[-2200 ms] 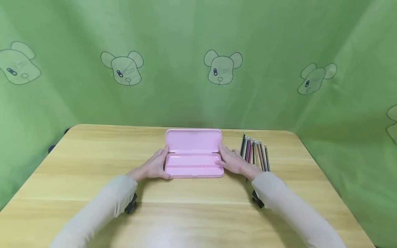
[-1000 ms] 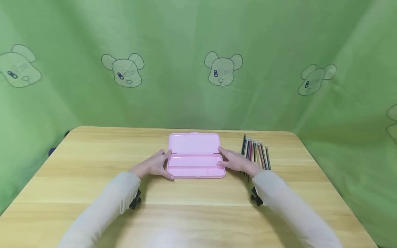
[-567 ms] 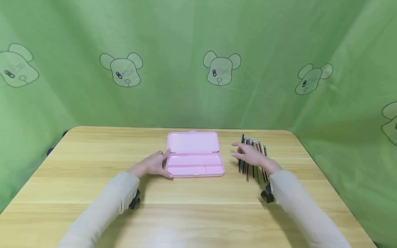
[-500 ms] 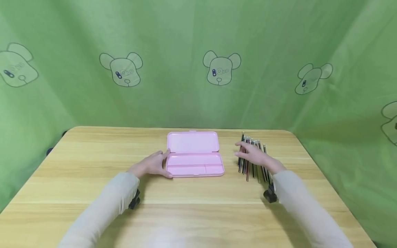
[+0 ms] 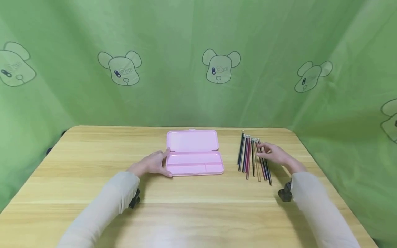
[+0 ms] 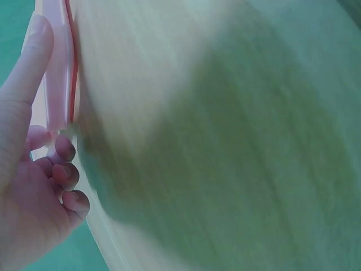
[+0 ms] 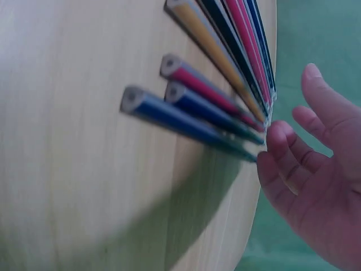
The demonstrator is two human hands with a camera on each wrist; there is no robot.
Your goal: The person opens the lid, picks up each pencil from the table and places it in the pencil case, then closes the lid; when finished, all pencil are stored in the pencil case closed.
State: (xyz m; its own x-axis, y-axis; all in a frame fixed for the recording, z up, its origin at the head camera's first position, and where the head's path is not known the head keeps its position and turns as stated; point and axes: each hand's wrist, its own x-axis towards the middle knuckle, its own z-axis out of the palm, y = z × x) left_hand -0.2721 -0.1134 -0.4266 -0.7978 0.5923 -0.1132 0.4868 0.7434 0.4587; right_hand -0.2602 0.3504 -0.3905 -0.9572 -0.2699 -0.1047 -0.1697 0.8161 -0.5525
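A pink pencil case (image 5: 194,159) lies on the table with its lid raised back and its compartments bare. My left hand (image 5: 152,163) holds the case's left end, thumb at the near corner and index finger near the hinge. In the left wrist view, the thumb lies along the case's pink side (image 6: 60,79) and the other fingers curl beneath. Several pencils (image 5: 249,155) in dark, red and tan colours lie in a loose row right of the case. Over the right side of that row is my right hand (image 5: 277,156), its fingers loosely bent, fingertips close to the pencils' far ends.
The wooden table (image 5: 198,220) has rounded far corners. Behind it and at both sides hangs a green curtain (image 5: 173,103) printed with bear faces. A dark wrist camera (image 5: 285,193) sits under the right sleeve.
My right hand has let go of the case's right end and moved right, across the pencils to their right side. My left hand stays at the case's left end.
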